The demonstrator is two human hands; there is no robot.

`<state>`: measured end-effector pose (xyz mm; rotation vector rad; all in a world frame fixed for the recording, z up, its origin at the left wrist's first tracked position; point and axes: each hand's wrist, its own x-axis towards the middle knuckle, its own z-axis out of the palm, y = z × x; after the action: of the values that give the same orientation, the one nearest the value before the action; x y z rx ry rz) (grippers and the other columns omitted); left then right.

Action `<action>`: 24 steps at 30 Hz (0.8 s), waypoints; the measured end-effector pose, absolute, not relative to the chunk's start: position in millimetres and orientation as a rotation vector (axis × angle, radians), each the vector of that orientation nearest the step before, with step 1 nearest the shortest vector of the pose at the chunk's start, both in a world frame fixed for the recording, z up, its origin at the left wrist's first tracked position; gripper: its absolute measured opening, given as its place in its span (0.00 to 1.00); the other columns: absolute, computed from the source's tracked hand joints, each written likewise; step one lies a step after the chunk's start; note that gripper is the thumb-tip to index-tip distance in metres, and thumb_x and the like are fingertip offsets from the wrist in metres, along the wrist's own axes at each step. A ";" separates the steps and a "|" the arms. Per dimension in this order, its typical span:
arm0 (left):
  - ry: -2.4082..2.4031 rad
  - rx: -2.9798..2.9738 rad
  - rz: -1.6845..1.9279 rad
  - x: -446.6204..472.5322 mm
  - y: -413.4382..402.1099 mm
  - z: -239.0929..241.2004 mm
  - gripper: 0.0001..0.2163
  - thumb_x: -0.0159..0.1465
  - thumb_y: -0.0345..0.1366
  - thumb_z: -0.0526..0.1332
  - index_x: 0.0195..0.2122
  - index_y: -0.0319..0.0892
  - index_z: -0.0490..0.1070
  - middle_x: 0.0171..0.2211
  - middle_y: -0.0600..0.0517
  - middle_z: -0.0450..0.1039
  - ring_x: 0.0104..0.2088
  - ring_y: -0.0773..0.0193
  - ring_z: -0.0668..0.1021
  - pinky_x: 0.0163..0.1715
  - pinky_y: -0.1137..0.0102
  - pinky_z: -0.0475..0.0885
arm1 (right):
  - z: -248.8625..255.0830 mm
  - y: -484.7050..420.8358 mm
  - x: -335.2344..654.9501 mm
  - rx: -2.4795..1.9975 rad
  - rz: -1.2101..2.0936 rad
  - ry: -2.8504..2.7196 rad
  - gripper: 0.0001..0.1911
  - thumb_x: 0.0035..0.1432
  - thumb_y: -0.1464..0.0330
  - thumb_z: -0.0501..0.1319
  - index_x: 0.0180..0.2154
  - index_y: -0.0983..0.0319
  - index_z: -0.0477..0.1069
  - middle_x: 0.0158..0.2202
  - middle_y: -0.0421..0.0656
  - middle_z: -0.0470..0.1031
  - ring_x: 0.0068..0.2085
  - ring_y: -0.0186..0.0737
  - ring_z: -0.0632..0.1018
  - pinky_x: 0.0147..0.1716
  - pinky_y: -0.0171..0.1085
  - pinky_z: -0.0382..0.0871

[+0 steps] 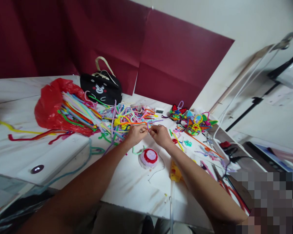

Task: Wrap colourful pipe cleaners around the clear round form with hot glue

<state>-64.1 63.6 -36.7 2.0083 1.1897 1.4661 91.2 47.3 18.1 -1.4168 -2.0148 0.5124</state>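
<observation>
Forearms first, since they fill the bottom of the shot: both reach out from the near edge and meet over the middle of the counter point(127, 182). Left hand point(136, 134) and right hand point(161, 135) are almost knuckle to knuckle. Each has its fingertips pinched down on the same short pipe cleaner point(147, 129), which bridges the little gap between them just above the counter. Too small to call its colour, honestly. Pinching with fingertips rather than a full fist makes sense to me for something that thin and bendy, and gripping it close on both sides gives the most control over it.

Just below the hands sits a round pink disc point(149, 157) with a red middle, flat on the counter. A green curl point(136, 151) lies beside it and a thin wire point(157, 169) trails off toward the near edge.

Right behind the hands is the big pile point(117, 118) of pipe cleaners in every colour, spilling out of a red bag point(50, 107) on the left. Looks like it's fanned open that way so any colour is a short grab away.

Off to the right, near the right hand, a cluster of made-up figures point(196, 125) stands apart from the loose stuff, plus a red-eared one point(177, 113). A black bear bag point(101, 88) is parked at the back against the maroon panels point(166, 58). Something yellow point(175, 172) lies by the right forearm; can't tell what it is.
</observation>
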 end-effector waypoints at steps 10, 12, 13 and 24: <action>1.099 1.859 1.378 -69.0 56.6 -23.2 0.04 0.53 0.30 0.59 0.21 0.40 0.70 0.18 0.58 0.64 0.23 0.68 0.66 0.26 0.72 0.58 | 27.0 44.5 92.7 -1.480 0.001 -2.352 0.12 0.62 0.72 0.56 0.41 0.63 0.78 0.42 0.51 0.82 0.43 0.46 0.80 0.39 0.36 0.63; 1.056 1.801 1.362 -69.4 54.8 -22.3 0.05 0.53 0.32 0.59 0.21 0.40 0.69 0.18 0.59 0.61 0.22 0.69 0.64 0.25 0.73 0.57 | 29.0 49.0 94.8 -1.512 -0.050 -2.344 0.12 0.63 0.72 0.55 0.41 0.64 0.78 0.42 0.51 0.82 0.42 0.46 0.80 0.39 0.36 0.64; 1.029 1.769 1.351 -69.4 54.0 -22.1 0.05 0.53 0.33 0.59 0.22 0.40 0.69 0.18 0.59 0.60 0.22 0.69 0.63 0.24 0.73 0.55 | 30.1 51.8 95.8 -1.531 -0.071 -2.334 0.12 0.63 0.72 0.55 0.41 0.64 0.78 0.42 0.52 0.82 0.42 0.46 0.80 0.39 0.36 0.64; 0.740 1.386 1.365 -71.7 56.1 -16.4 0.09 0.53 0.37 0.61 0.21 0.41 0.63 0.15 0.60 0.56 0.16 0.74 0.58 0.19 0.74 0.52 | 38.2 82.3 75.1 -1.677 -0.079 -2.143 0.12 0.62 0.69 0.56 0.39 0.63 0.79 0.39 0.54 0.82 0.44 0.50 0.81 0.41 0.38 0.67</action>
<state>-71.7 56.1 -16.4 1.3863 0.7405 1.3652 75.1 82.3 38.2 -1.6771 -2.1434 -0.0791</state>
